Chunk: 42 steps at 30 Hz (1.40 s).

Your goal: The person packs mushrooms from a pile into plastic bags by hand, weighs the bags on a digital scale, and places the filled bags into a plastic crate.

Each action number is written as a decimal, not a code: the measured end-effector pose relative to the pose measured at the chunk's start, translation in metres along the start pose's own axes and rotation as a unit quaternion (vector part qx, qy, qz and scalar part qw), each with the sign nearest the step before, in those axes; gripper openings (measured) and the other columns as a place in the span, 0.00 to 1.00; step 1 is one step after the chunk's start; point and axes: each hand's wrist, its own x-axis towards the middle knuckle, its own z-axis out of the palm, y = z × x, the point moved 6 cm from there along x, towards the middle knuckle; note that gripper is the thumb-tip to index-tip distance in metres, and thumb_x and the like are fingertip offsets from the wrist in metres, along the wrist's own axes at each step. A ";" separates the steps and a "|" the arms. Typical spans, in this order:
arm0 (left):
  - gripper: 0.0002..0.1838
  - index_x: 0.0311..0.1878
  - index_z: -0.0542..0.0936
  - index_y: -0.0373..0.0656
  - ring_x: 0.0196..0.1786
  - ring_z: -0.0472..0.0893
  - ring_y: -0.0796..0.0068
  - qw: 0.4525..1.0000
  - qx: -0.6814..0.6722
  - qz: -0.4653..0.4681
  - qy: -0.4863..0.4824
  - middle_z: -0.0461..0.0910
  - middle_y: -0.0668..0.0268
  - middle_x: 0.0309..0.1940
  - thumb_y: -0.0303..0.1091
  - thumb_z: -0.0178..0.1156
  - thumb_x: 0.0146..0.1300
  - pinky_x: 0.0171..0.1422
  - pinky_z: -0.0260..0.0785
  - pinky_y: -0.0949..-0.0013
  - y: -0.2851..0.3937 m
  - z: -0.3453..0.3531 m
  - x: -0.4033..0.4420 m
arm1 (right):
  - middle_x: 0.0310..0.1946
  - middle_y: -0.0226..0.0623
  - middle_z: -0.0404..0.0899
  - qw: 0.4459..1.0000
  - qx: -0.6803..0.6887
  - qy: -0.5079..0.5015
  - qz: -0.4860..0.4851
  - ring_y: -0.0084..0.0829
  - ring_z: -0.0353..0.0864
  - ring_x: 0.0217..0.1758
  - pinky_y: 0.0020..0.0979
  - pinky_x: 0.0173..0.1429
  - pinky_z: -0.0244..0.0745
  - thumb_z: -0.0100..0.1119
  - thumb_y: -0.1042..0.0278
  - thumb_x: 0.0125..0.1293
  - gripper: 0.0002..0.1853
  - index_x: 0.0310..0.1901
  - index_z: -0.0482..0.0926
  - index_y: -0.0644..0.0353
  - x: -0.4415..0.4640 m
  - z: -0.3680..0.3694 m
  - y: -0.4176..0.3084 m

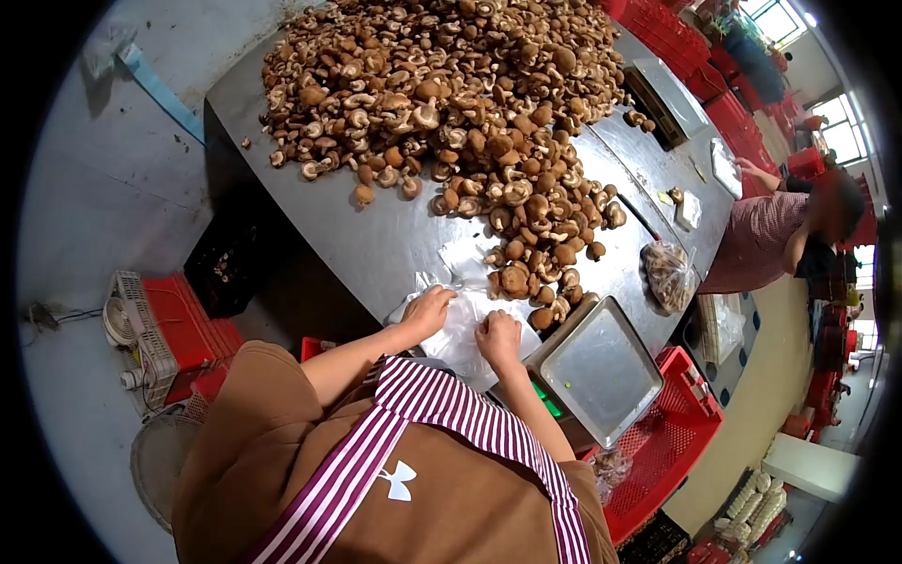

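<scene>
Curled fingers of the left hand [429,312] and right hand [499,338] were closed on a thin plastic bag [458,331], as observed in the head view. The bag lay crumpled on the metal table [329,221], just short of the near end of the mushroom pile [442,85], which served as reference. Right of that near end, and just beside it, stood a weighing scale [601,371] with a bare metal tray; a red crate [672,437] sat lower, beyond it. Farther right of the pile lay a filled bag of mushrooms [669,280]. Another person [761,235] was noted well right of the pile.
</scene>
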 end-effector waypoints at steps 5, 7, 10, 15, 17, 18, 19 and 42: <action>0.17 0.54 0.80 0.46 0.48 0.80 0.51 1.000 0.018 0.002 -0.008 0.78 0.57 0.47 0.24 0.53 0.63 0.53 0.74 0.54 -0.003 0.004 -0.002 | 0.23 0.38 0.81 0.932 0.306 -0.139 0.136 0.33 0.85 0.23 0.32 0.30 0.80 0.57 0.72 0.62 0.06 0.31 0.75 0.65 -0.003 -0.011 -0.001; 0.17 0.54 0.79 0.46 0.49 0.80 0.49 1.000 0.023 -0.009 0.003 0.78 0.57 0.47 0.24 0.53 0.63 0.53 0.74 0.53 -0.003 0.004 0.000 | 0.24 0.30 0.78 0.883 0.411 -0.171 0.152 0.25 0.80 0.28 0.28 0.36 0.76 0.56 0.74 0.64 0.04 0.33 0.75 0.65 -0.001 -0.056 -0.018; 0.16 0.54 0.81 0.46 0.49 0.81 0.47 0.999 0.018 -0.024 -0.029 0.79 0.55 0.50 0.24 0.53 0.65 0.54 0.74 0.51 -0.008 0.006 0.005 | 0.30 0.26 0.74 0.839 0.518 -0.107 0.127 0.19 0.73 0.35 0.23 0.44 0.69 0.57 0.75 0.64 0.03 0.34 0.75 0.62 -0.005 -0.116 -0.013; 0.13 0.54 0.82 0.43 0.45 0.82 0.67 0.845 -0.461 -0.228 -0.145 0.83 0.61 0.45 0.30 0.58 0.68 0.51 0.75 0.65 -0.043 0.021 0.019 | 0.35 0.31 0.75 0.823 0.563 -0.064 0.033 0.25 0.74 0.42 0.27 0.50 0.68 0.62 0.75 0.62 0.06 0.35 0.74 0.62 -0.014 -0.182 -0.025; 0.15 0.53 0.82 0.40 0.45 0.80 0.78 0.942 -0.297 -0.105 -0.117 0.83 0.67 0.45 0.37 0.58 0.70 0.52 0.73 0.72 -0.009 -0.014 0.030 | 0.35 0.37 0.77 0.930 0.366 0.012 0.025 0.33 0.76 0.43 0.31 0.52 0.69 0.63 0.74 0.62 0.06 0.36 0.75 0.63 -0.010 -0.184 -0.027; 0.16 0.53 0.82 0.37 0.47 0.81 0.77 0.920 -0.354 -0.114 -0.119 0.83 0.68 0.45 0.37 0.57 0.71 0.55 0.73 0.72 0.013 -0.032 0.036 | 0.35 0.37 0.77 0.930 0.367 0.014 0.028 0.33 0.76 0.43 0.31 0.52 0.69 0.63 0.74 0.62 0.06 0.36 0.75 0.63 -0.011 -0.178 -0.024; 0.16 0.53 0.82 0.37 0.47 0.81 0.77 0.921 -0.354 -0.114 -0.120 0.83 0.68 0.45 0.37 0.57 0.71 0.55 0.73 0.72 0.025 -0.045 0.043 | 0.38 0.38 0.78 0.950 0.312 0.025 0.002 0.35 0.77 0.44 0.33 0.52 0.70 0.64 0.74 0.62 0.07 0.38 0.76 0.64 -0.011 -0.171 -0.022; 0.08 0.41 0.86 0.39 0.43 0.80 0.78 0.966 -0.139 0.157 -0.153 0.83 0.65 0.35 0.32 0.66 0.62 0.50 0.72 0.68 0.126 -0.082 0.021 | 0.32 0.40 0.74 0.990 0.082 0.093 -0.067 0.43 0.75 0.41 0.42 0.49 0.67 0.65 0.76 0.56 0.07 0.32 0.74 0.61 0.003 -0.155 -0.025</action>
